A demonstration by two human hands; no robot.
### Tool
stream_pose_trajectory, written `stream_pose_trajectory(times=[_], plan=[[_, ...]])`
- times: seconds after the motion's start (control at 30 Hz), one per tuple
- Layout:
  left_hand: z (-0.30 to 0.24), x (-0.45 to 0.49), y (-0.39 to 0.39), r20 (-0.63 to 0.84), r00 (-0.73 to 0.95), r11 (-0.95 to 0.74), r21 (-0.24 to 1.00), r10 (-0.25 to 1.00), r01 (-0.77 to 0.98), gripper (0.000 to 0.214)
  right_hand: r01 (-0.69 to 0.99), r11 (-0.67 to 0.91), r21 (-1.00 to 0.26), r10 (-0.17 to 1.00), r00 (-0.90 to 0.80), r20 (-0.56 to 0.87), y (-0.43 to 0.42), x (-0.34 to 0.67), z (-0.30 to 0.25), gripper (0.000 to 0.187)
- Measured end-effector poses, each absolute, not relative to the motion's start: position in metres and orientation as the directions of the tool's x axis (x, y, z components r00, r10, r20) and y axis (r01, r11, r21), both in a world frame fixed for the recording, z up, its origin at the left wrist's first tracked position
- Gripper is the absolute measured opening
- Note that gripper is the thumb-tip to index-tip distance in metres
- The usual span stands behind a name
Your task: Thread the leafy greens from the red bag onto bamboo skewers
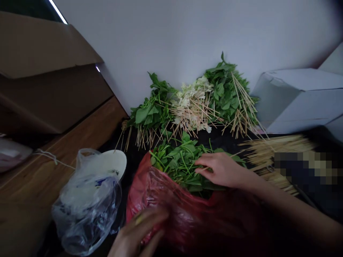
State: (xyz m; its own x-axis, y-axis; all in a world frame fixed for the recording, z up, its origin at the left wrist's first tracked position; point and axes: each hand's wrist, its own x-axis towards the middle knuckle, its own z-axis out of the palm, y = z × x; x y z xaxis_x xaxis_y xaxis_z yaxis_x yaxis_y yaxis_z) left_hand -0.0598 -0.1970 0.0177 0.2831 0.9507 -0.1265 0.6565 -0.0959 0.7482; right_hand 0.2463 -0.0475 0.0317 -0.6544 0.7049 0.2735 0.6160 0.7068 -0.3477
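Presently, the work in hand appeared to be handling loose leafy greens (182,164) at the mouth of a red plastic bag (150,192). The greens lay in a loose mass with thin stems and dark leaves, spilling over the bag's upper edge, and they rested on a black sheet (222,137). Further handling called for a secure hold on the stems, as the mass showed no binding.

The right hand (221,169) lay on the far side of the greens, with its fingers extended, slightly parted and touching the leaves; no firm grip was visible. The left hand (136,232) was at the near side of the red plastic bag, blurred by motion, so its hold could not be determined.

Behind the greens, two heaps of leafy greens on bamboo skewers (151,110) flanked a heap of pale skewered pieces (191,103), all against a white wall (187,35). A bundle of loose bamboo skewers (278,150) lay to the right, partly hidden by a pixelated patch. To the left stood a clear plastic bag (85,210) beside a wooden table (53,167), with a cardboard box (45,46) above.
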Motion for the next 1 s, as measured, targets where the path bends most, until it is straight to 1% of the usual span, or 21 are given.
stream_pose_trajectory(times=[0.03,0.1,0.13,0.17,0.2,0.27,0.33,0.4,0.47,0.53,0.6,0.67,0.73,0.8,0.87,0.93,1.0], plan=[[0.018,-0.051,-0.177,-0.08,0.307,-0.151,0.736,0.948,0.659,0.052,0.597,0.737,-0.318,0.671,-0.703,0.237,-0.053,0.241,0.034,0.02],[0.019,-0.033,-0.142,0.086,0.444,-0.418,0.532,0.892,0.737,0.067,0.552,0.789,-0.27,0.601,-0.785,0.149,-0.067,0.232,0.035,0.024],[0.02,-0.027,-0.128,0.136,0.517,-0.521,0.432,0.845,0.736,0.067,0.538,0.805,-0.25,0.575,-0.811,0.108,-0.073,0.23,0.034,0.024],[0.021,-0.025,-0.119,0.164,0.577,-0.594,0.352,0.8,0.723,0.06,0.531,0.814,-0.234,0.559,-0.826,0.068,-0.079,0.229,0.032,0.023],[0.022,-0.026,-0.114,0.176,0.611,-0.634,0.292,0.772,0.717,0.05,0.532,0.816,-0.226,0.553,-0.833,0.034,-0.084,0.23,0.031,0.021],[0.026,-0.037,-0.114,0.186,0.64,-0.667,0.207,0.745,0.716,0.031,0.542,0.807,-0.234,0.557,-0.831,-0.004,-0.089,0.233,0.031,0.016],[0.03,-0.054,-0.125,0.212,0.63,-0.663,0.156,0.747,0.732,0.019,0.535,0.799,-0.276,0.558,-0.83,0.004,-0.087,0.237,0.034,0.015],[0.034,-0.069,-0.138,0.214,0.604,-0.636,0.129,0.767,0.761,0.012,0.513,0.801,-0.309,0.553,-0.831,0.055,-0.078,0.236,0.039,0.021],[0.035,-0.078,-0.147,0.208,0.571,-0.599,0.109,0.794,0.794,0.016,0.5,0.812,-0.301,0.554,-0.823,0.125,-0.065,0.227,0.045,0.026],[0.035,-0.082,-0.15,0.234,0.534,-0.563,0.077,0.812,0.823,0.02,0.49,0.833,-0.257,0.54,-0.82,0.187,-0.053,0.209,0.051,0.026],[0.035,-0.084,-0.148,0.297,0.479,-0.512,0.038,0.826,0.858,0.023,0.431,0.877,-0.211,0.471,-0.858,0.207,-0.045,0.184,0.055,0.024],[0.035,-0.087,-0.143,0.368,0.412,-0.445,0.006,0.834,0.896,0.026,0.355,0.921,-0.161,0.38,-0.91,0.168,-0.039,0.158,0.056,0.02],[0.035,-0.092,-0.14,0.413,0.365,-0.393,-0.017,0.834,0.919,0.026,0.286,0.955,-0.083,0.296,-0.944,0.144,-0.033,0.135,0.055,0.016],[0.035,-0.097,-0.138,0.439,0.342,-0.362,-0.039,0.831,0.931,0.026,0.299,0.954,-0.028,0.3,-0.942,0.148,-0.024,0.119,0.051,0.026],[0.033,-0.102,-0.139,0.461,0.318,-0.334,-0.048,0.829,0.941,0.027,0.353,0.935,-0.026,0.353,-0.922,0.16,-0.012,0.108,0.047,0.04],[0.03,-0.104,-0.14,0.48,0.294,-0.317,-0.035,0.826,0.948,0.03,0.392,0.919,-0.051,0.395,-0.911,0.117,0.0,0.1,0.042,0.065],[0.026,-0.104,-0.14,0.484,0.279,-0.318,-0.002,0.829,0.948,0.033,0.443,0.893,-0.076,0.445,-0.895,0.016,0.011,0.093,0.037,0.088]])
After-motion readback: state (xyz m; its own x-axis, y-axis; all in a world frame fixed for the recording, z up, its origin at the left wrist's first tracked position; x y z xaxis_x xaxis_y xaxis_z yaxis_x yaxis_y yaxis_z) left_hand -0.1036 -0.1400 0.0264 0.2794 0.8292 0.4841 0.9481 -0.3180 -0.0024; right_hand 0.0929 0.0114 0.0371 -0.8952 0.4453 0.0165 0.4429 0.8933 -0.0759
